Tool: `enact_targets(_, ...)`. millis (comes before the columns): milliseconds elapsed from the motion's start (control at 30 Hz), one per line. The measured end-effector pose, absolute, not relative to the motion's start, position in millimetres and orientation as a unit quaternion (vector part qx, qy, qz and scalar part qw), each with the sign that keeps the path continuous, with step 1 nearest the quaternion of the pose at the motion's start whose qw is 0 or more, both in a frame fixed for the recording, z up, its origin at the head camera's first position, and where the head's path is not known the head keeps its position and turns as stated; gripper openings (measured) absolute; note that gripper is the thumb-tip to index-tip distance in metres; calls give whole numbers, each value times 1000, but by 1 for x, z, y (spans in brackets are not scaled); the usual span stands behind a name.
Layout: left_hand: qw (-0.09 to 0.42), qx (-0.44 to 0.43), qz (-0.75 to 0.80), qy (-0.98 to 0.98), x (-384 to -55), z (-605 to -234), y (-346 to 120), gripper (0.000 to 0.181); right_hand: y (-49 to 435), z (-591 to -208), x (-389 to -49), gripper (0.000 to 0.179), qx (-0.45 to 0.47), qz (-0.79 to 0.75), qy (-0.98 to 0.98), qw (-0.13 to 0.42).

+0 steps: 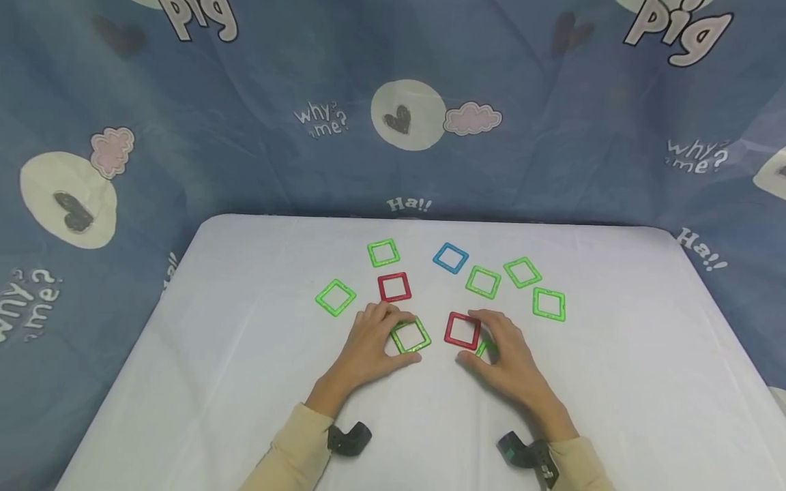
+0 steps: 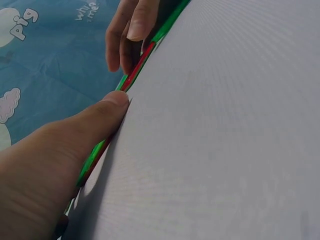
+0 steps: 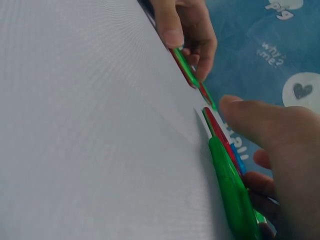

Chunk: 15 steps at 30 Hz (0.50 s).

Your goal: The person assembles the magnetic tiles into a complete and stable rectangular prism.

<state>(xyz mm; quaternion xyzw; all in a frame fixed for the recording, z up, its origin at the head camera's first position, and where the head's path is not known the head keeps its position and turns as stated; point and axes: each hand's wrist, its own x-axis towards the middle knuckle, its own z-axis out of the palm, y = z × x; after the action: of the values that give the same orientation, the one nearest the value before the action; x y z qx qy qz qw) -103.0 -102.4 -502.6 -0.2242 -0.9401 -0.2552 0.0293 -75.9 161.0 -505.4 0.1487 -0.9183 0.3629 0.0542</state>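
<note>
My left hand [image 1: 368, 348] is around a green square frame [image 1: 425, 331], fingers along its far side and thumb at its near edge. In the right wrist view, a red edge [image 3: 181, 68] shows close under that green frame [image 3: 186, 63]. My right hand [image 1: 506, 361] spreads its thumb and fingers around a red square frame [image 1: 448, 327] and a second green frame [image 1: 482, 348], which the hand partly hides. In the right wrist view, the right thumb stands apart from the red frame [image 3: 215, 122]; finger contact on the far side is hidden.
Beyond the hands on the white table [image 1: 614, 382] lie a red frame [image 1: 394, 276], a blue frame [image 1: 458, 250] and several green frames [image 1: 549, 317]. A patterned blue cloth [image 1: 344, 177] hangs behind the table. Each wrist wears a black device [image 1: 350, 440].
</note>
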Motion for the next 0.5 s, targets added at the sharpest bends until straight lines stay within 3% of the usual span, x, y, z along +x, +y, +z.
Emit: enact_targets(500,53,-226,-302,-924,-106,-505,-103,46,162,-508,-80,60,176,347,-917,92)
